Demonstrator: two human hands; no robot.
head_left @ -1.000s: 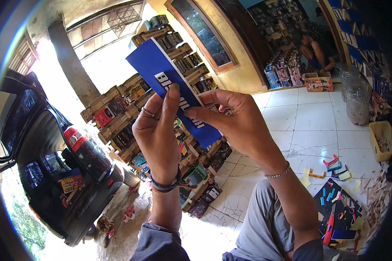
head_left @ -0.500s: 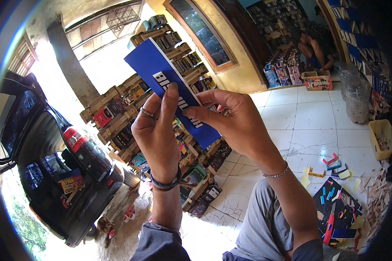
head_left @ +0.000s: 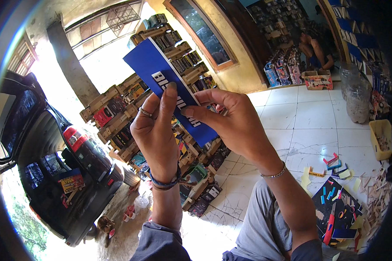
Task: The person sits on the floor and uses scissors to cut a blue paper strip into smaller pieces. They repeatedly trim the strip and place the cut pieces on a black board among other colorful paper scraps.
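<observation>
A long blue panel (head_left: 143, 58) with white lettering and a pale edge is held up in front of me, tilted from upper left to lower right. My left hand (head_left: 154, 128) pinches it near the middle, thumb lying over the letters. Lower down, my right hand (head_left: 231, 119) grips the panel's right edge, its thumb on the printed face. The fingers behind the panel are partly hidden.
A black cutting board (head_left: 329, 204) with a red-handled cutter (head_left: 329, 226) and coloured scraps lies at lower right, beside heaped wood strips (head_left: 379, 195). Wooden shelves (head_left: 113, 115) of small toy vehicles stand ahead. An open-backed car (head_left: 61, 174) is at left. Another person (head_left: 318, 52) crouches far right.
The panel and both hands have shifted very slightly left and up. My grip on it looks the same.
</observation>
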